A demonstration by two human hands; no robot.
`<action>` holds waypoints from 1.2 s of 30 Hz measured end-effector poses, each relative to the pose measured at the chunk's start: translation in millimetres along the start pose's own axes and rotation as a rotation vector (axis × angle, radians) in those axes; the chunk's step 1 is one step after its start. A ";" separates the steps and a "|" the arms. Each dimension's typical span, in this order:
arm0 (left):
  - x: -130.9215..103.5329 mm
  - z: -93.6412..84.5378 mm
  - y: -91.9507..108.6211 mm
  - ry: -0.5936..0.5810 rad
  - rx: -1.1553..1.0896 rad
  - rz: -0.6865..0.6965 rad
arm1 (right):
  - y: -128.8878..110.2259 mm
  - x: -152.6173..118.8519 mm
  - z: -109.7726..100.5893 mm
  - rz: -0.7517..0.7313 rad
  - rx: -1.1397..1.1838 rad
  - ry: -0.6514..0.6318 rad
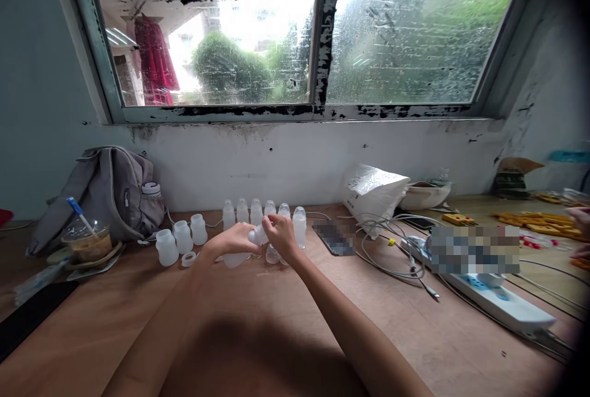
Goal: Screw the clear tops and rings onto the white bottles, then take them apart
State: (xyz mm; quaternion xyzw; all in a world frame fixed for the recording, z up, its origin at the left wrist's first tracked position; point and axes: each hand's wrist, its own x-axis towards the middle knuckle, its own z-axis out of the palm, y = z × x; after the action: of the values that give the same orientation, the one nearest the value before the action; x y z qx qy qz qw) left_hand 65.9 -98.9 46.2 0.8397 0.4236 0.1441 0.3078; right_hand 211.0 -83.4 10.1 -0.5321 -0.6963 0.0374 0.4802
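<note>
A translucent white baby bottle (258,236) is held between my two hands over the table, tilted. My left hand (233,240) is wrapped round it from the left, and the fingers of my right hand (280,236) pinch at its top end. Under my left hand a rounded white bottle body (234,260) shows; whether it belongs to the held bottle I cannot tell. Behind my hands stands a row of several bottles with clear domed caps (299,227). Left of my hands are three topless bottles (166,248) and a white collar ring (188,259). Clear caps (271,254) lie below my right hand.
A grey backpack (108,194) and an iced drink cup (87,240) stand at left. At right lie a phone (329,236), tangled cables (387,255) and a power strip (502,298). A silver-white bag (375,194) leans by the wall. Another person's hand (579,222) shows at the right edge.
</note>
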 end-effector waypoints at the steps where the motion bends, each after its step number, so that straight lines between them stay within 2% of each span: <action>1: -0.1 -0.8 -0.1 -0.013 -0.019 -0.009 | -0.1 -0.2 0.2 -0.011 0.019 0.016; 7: -2.5 -2.5 3.2 -0.026 -0.106 0.009 | -0.2 -2.7 -1.9 -0.086 0.084 0.132; 12: -7.7 -3.2 10.4 -0.101 -0.266 -0.001 | -5.4 -6.0 -11.9 -0.189 0.090 0.200; 17: -10.8 -5.8 11.4 -0.212 -0.379 -0.095 | -11.1 -5.3 -20.2 -0.207 0.066 0.090; 21: -14.1 -11.3 11.7 -0.205 -0.396 -0.063 | -16.5 -3.3 -23.9 -0.147 -0.065 -0.003; 25: -17.6 -13.9 16.6 -0.136 -0.233 -0.056 | -19.9 -1.5 -23.5 -0.082 -0.163 -0.021; 28: -19.0 -10.2 21.7 0.021 0.030 -0.027 | -18.5 0.8 -20.1 -0.002 -0.182 -0.051; 30: -19.6 -6.4 24.3 0.104 0.182 -0.065 | -16.7 2.6 -17.5 0.054 -0.195 -0.112; 33: -20.6 -2.6 26.2 0.115 0.276 -0.127 | -15.3 4.9 -15.8 0.110 -0.226 -0.193; 36: -23.5 -3.0 26.3 0.141 0.374 -0.155 | -14.6 7.9 -18.7 0.132 -0.255 -0.185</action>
State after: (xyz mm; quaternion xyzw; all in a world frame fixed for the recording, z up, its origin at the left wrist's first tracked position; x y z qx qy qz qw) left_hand 66.7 -128.4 65.8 0.8350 0.5267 0.0974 0.1262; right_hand 214.3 -92.1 33.4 -0.6274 -0.7004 0.0290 0.3390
